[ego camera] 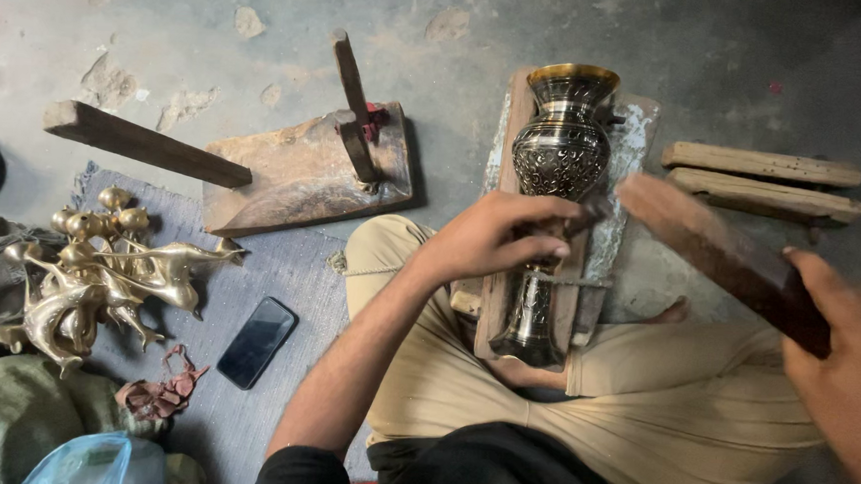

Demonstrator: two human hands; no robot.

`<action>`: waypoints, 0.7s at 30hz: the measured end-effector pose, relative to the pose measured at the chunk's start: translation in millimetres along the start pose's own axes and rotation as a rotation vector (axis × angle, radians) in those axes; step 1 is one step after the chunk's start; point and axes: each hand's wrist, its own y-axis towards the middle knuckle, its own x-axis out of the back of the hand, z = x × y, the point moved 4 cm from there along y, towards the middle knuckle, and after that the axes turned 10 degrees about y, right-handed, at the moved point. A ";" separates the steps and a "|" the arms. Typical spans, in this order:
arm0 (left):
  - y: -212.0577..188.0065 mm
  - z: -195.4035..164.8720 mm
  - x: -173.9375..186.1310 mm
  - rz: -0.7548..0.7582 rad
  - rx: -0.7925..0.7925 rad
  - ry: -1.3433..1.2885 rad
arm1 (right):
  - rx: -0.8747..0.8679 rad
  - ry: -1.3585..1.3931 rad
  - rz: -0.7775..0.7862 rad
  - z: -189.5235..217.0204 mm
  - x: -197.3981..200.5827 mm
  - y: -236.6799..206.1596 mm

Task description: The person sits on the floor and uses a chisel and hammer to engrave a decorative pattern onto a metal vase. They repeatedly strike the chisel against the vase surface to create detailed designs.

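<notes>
An engraved brass vase (558, 160) lies lengthwise on a wooden board (499, 275) that rests against my crossed legs. My left hand (499, 238) is over the vase's narrow waist, fingers pinched together on a small thin tool I can barely make out. My right hand (843, 342) grips one end of a dark wooden block (719, 255), raised at a slant to the right of the vase; the block is motion-blurred.
A wooden stand with upright sticks (306, 172) sits on the concrete floor at the left. Brass animal figurines (95, 274) are heaped on a grey mat, beside a black phone (257, 342). Wooden slats (763, 176) lie at the right; a plastic bag (95, 462) sits bottom left.
</notes>
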 end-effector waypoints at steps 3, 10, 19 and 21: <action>-27.3 -6.2 3.2 -0.244 0.066 -0.086 | -0.143 0.020 0.099 -5.5 -11.0 -9.8; -83.3 -11.6 -4.7 -0.225 0.405 -0.017 | -0.212 0.543 0.302 17.8 -83.7 -23.7; -60.9 -14.2 -4.9 -0.182 0.239 0.232 | 0.006 1.143 0.151 92.6 -119.7 33.2; -60.9 -12.9 -8.3 -0.161 0.268 0.126 | 0.029 1.258 0.080 97.3 -110.4 42.4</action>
